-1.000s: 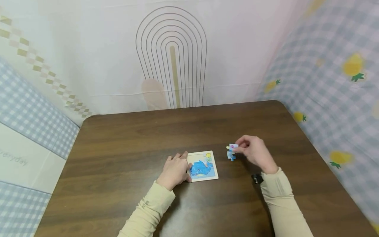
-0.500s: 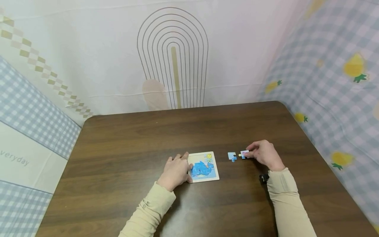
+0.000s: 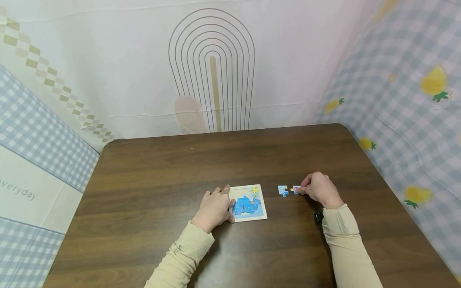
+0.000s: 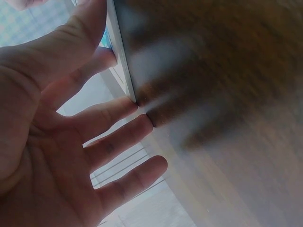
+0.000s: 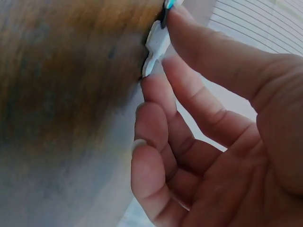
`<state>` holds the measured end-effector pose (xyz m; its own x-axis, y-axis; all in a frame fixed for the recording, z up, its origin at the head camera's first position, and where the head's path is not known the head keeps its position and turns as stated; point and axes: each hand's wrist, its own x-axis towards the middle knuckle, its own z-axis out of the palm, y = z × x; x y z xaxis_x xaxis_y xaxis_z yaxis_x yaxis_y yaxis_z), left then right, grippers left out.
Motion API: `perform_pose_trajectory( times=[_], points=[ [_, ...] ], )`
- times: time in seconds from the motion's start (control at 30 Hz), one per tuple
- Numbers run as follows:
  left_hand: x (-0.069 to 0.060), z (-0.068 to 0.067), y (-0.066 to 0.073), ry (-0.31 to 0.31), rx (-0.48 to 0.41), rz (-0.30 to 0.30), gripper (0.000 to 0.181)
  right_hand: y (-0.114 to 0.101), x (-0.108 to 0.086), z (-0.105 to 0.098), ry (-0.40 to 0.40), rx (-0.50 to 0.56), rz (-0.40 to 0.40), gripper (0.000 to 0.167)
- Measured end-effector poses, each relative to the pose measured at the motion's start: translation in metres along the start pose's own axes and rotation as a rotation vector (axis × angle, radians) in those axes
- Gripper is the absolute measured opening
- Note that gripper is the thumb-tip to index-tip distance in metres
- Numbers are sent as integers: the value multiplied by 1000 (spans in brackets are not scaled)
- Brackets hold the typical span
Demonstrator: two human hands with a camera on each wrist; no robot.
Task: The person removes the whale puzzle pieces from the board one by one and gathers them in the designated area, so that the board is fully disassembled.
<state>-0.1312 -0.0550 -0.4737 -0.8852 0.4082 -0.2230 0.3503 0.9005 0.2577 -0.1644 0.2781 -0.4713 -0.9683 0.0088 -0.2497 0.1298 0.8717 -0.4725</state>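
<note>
A square framed puzzle point(image 3: 247, 203) with a blue whale and a yellow sun lies on the table. My left hand point(image 3: 212, 208) rests along its left edge, fingers spread; in the left wrist view the fingers of that hand point(image 4: 71, 113) touch the frame's rim point(image 4: 124, 66). To the right of the puzzle lies a light blue piece point(image 3: 282, 190). My right hand point(image 3: 322, 190) pinches another piece point(image 3: 296, 189) with a pink mark, just right of the first, a small gap between them. The right wrist view shows this piece point(image 5: 158, 40) at the fingertips of my right hand point(image 5: 203, 118).
The brown wooden table point(image 3: 151, 172) reaches back to a white cloth point(image 3: 137, 60) with a printed arch. A checked cloth point(image 3: 403, 120) with yellow fruit hangs along the right side, and another checked cloth point(image 3: 43, 120) hangs on the left.
My right hand has moved right with its piece, separating it from the other light blue piece, and lowered it to the table. My left hand has stayed on the puzzle frame.
</note>
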Motion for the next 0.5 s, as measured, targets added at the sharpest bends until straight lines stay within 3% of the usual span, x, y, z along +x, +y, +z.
perform_pose_trajectory(
  times=[0.23, 0.37, 0.5],
  points=[
    [-2, -2, 1, 8, 5, 4, 49, -2, 0, 2, -9, 31, -9, 17],
    [-2, -2, 2, 6, 14, 4, 55, -4, -2, 2, -11, -15, -2, 18],
    [-2, -2, 2, 5, 15, 4, 57, -9, -5, 3, 46, -90, -9, 27]
  ],
)
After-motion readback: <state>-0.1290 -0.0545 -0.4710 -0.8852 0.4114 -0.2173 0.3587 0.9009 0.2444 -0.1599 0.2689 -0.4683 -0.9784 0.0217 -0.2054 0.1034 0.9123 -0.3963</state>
